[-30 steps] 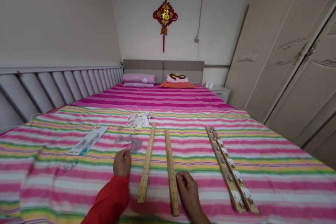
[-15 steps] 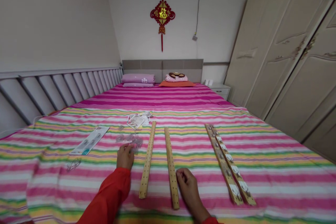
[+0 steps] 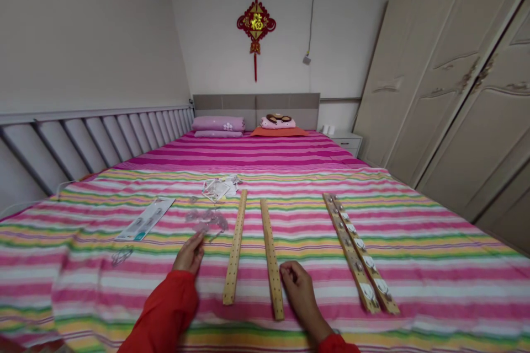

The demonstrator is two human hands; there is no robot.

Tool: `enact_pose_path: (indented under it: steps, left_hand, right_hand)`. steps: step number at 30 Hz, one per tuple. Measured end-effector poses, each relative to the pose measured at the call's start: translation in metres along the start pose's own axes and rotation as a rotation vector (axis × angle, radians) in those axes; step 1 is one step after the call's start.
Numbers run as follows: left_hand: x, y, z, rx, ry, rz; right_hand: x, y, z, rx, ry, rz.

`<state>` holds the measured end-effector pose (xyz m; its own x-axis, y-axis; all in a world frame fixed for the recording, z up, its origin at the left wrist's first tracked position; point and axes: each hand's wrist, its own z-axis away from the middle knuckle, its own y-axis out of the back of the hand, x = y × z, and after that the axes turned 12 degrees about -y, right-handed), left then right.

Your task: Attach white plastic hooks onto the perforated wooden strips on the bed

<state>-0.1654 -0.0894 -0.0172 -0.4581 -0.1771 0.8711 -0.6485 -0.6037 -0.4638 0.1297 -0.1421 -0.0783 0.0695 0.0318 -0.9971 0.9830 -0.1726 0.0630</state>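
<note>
My left hand (image 3: 189, 253) is just short of a loose group of purplish translucent pieces (image 3: 209, 222) on the striped cloth. Its fingers stretch forward with the thumb apart, and I see nothing in them. Two wooden strips with rows of small holes, a left strip (image 3: 235, 251) and a right strip (image 3: 271, 259), lie side by side between my hands. Close to the right strip's edge rests my right hand (image 3: 300, 289), fingers curled in. Whatever is between those fingertips, if anything, is hidden.
Two more wooden strips (image 3: 360, 253) at the right carry metal and white pieces. A white packaging card (image 3: 146, 219) and thin wire pieces (image 3: 121, 255) lie at the left. Papers and clear packets (image 3: 221, 187) sit beyond the purplish pieces. A rail (image 3: 83, 138) borders the bed.
My left hand has drawn back toward me from the translucent pieces, and its fingers have straightened. My right hand stays by the right strip. The view has shifted slightly.
</note>
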Motion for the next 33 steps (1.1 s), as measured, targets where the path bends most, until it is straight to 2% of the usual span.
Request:
enact_pose_path:
  steps: [3,6,10,13,15,18,20,22,25,27,29,31,33]
  left_hand:
    - [0.014,-0.003,0.015,0.031,0.193,0.259]
    - [0.023,-0.007,0.036,-0.008,0.280,0.391]
    - [0.022,-0.017,0.070,-0.115,0.294,0.325]
    - [0.015,-0.024,0.097,-0.264,0.200,0.170]
    - [0.011,-0.026,0.113,-0.420,0.039,0.004]
    - [0.008,-0.027,0.130,-0.628,-0.424,-0.309]
    - [0.007,-0.026,0.138,-0.694,-0.773,-0.466]
    - [0.005,-0.026,0.145,-0.724,-1.036,-0.546]
    - [0.001,-0.025,0.152,-0.762,-1.218,-0.574]
    - [-0.002,-0.025,0.155,-0.805,-1.246,-0.570]
    - [-0.003,-0.024,0.156,-0.864,-1.204,-0.546]
    - [-0.004,-0.025,0.157,-0.934,-1.065,-0.487]
    - [-0.004,-0.026,0.157,-0.994,-0.840,-0.386]
  right_hand:
    - [-0.001,0.000,0.001,-0.005,-0.007,-0.019]
    - [-0.001,0.002,0.000,-0.007,-0.038,-0.054]
    - [-0.005,0.005,-0.002,-0.060,-0.171,-0.181]
    - [-0.014,0.006,0.001,-0.087,-0.277,-0.300]
    - [-0.023,0.004,0.006,-0.125,-0.321,-0.361]
    - [-0.040,0.000,0.017,-0.242,-0.400,-0.425]
    - [-0.054,-0.003,0.024,-0.325,-0.423,-0.468]
    - [-0.068,-0.004,0.030,-0.371,-0.429,-0.504]
    - [-0.082,-0.004,0.036,-0.418,-0.425,-0.544]
    - [-0.086,-0.003,0.038,-0.421,-0.414,-0.558]
    - [-0.089,-0.001,0.039,-0.400,-0.407,-0.568]
    - [-0.090,0.000,0.040,-0.391,-0.417,-0.588]
    - [-0.091,0.001,0.040,-0.415,-0.444,-0.615]
